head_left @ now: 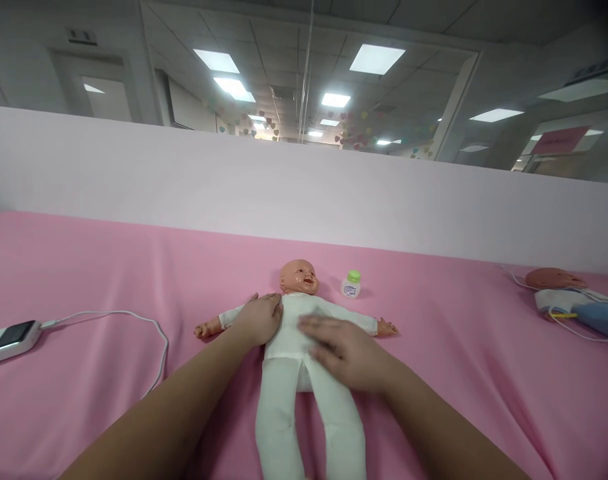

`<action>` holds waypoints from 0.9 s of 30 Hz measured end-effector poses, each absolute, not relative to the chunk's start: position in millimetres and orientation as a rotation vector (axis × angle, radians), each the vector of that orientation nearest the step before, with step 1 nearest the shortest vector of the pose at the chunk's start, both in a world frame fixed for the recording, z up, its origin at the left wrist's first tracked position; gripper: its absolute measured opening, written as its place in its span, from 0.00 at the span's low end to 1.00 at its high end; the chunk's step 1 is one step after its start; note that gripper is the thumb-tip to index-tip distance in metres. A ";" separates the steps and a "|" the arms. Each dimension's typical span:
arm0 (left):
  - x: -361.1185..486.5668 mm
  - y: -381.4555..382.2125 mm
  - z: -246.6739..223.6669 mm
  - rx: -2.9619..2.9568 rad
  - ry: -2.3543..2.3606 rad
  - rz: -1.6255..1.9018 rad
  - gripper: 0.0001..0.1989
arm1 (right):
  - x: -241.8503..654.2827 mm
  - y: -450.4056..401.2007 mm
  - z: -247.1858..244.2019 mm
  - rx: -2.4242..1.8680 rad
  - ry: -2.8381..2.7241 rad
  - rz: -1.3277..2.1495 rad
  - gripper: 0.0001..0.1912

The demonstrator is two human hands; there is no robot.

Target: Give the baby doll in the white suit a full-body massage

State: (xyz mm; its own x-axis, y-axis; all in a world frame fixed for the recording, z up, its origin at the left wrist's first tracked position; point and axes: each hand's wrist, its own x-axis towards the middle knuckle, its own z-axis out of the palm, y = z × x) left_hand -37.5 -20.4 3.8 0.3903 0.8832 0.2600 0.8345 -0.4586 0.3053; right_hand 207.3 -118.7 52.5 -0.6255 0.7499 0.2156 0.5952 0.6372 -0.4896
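Note:
A baby doll (pixel 294 327) with a white cloth body lies on its back, its arms spread and its head away from me. My left hand (pixel 260 319) rests at the doll's shoulder and upper arm, on the left side of the chest, fingers stretched out. Over the belly and lower chest lies my right hand (pixel 341 347), flat and open, its fingers smeared by motion. Neither hand grips anything. Just right of the doll's head stands a small clear bottle (pixel 351 288) with a green cap.
A pink cloth (pixel 434 313) covers the table. At the left lies a white handheld device (pixel 14 341) with a screen and a white cable (pixel 159 333). A second doll (pixel 579 303) with tubing lies at the far right. Behind the table runs a white partition (pixel 304 193).

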 end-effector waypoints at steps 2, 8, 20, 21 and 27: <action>-36.7 -20.4 2.7 2.510 1.559 0.602 0.20 | 197.0 -130.4 54.6 -0.771 -2.527 0.733 0.23; -33.7 -23.0 4.7 2.528 1.553 0.609 0.17 | 185.7 -121.1 44.9 -0.872 -2.577 0.735 0.33; -35.4 -19.0 2.1 2.530 1.507 0.598 0.23 | 228.6 -55.9 20.2 -1.722 -2.292 0.491 0.40; -38.3 -18.6 3.1 2.535 1.501 0.574 0.23 | 233.1 -56.1 21.5 -1.767 -2.287 0.482 0.40; -62.4 -20.8 20.6 2.532 1.548 0.341 0.27 | 263.9 -58.5 31.6 -1.994 -2.180 0.463 0.39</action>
State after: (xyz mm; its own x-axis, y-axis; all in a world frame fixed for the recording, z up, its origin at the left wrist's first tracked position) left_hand -62.4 -20.8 20.6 0.4403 0.8908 0.1127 0.8556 -0.4543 0.2479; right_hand 263.9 -58.5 31.6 -0.1045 0.9899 -0.0954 0.9432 0.0682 -0.3253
